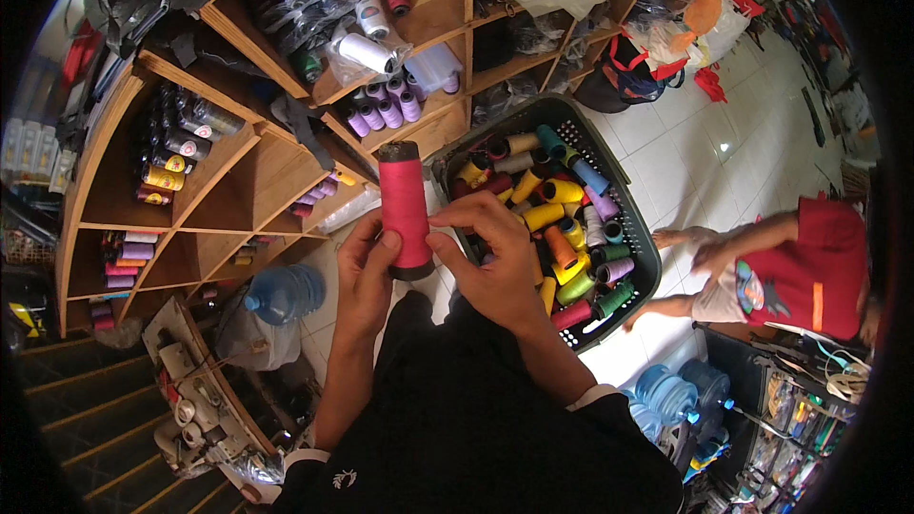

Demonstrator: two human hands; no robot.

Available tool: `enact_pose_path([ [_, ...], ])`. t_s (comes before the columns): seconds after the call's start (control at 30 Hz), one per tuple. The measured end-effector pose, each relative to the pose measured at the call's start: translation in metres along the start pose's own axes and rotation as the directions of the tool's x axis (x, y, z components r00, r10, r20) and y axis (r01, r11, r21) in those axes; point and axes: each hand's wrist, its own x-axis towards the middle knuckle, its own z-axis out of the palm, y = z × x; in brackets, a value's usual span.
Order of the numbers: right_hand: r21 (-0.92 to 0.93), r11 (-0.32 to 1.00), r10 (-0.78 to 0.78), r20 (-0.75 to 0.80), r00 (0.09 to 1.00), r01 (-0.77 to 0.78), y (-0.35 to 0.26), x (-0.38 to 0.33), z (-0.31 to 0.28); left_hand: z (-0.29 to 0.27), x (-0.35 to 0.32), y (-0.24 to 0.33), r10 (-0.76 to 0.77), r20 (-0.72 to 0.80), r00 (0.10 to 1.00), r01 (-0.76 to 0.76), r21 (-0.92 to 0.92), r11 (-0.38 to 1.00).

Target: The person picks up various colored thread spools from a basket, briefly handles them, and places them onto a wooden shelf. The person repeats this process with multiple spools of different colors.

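Observation:
A tall pink-red thread cone [405,205] with a black core stands upright between my two hands. My left hand [367,271] grips its lower left side. My right hand [490,252] pinches its lower right side with thumb and fingers. Behind and to the right lies a dark plastic basket [636,219] filled with several thread cones in yellow, blue, purple, green, orange and maroon. My dark sleeves reach down to the lower edge.
Wooden cubby shelves [238,171] at left hold purple, white and dark thread cones and bags. A blue water bottle [286,290] sits on the floor below. A person in a red shirt [809,271] sits on the white tiled floor at right. More blue bottles [671,390] stand lower right.

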Motion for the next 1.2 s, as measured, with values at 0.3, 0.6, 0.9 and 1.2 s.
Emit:
enact_pose_path([
  [0.3, 0.034, 0.999, -0.012, 0.039, 0.999, 0.011, 0.004, 0.006, 0.004, -0.003, 0.000, 0.001, 0.105, -0.040, 0.994, -0.097, 0.168, 0.981],
  [0.6, 0.447, 0.808, 0.281, 0.281, 0.917, -0.385, 0.017, 0.009, 0.004, -0.006, -0.003, 0.005, 0.055, 0.003, 0.998, -0.056, 0.095, 0.994],
  [0.9, 0.478, 0.665, 0.353, 0.476, 0.805, -0.574, 0.030, 0.018, 0.035, -0.034, -0.019, 0.021, 0.012, -0.028, 1.000, -0.014, -0.062, 0.998],
  [1.2, 0.109, 0.991, 0.041, 0.335, 0.941, -0.082, 0.014, -0.001, 0.133, -0.119, -0.066, 0.036, 0.133, -0.241, 0.961, -0.128, 0.039, 0.991],
])
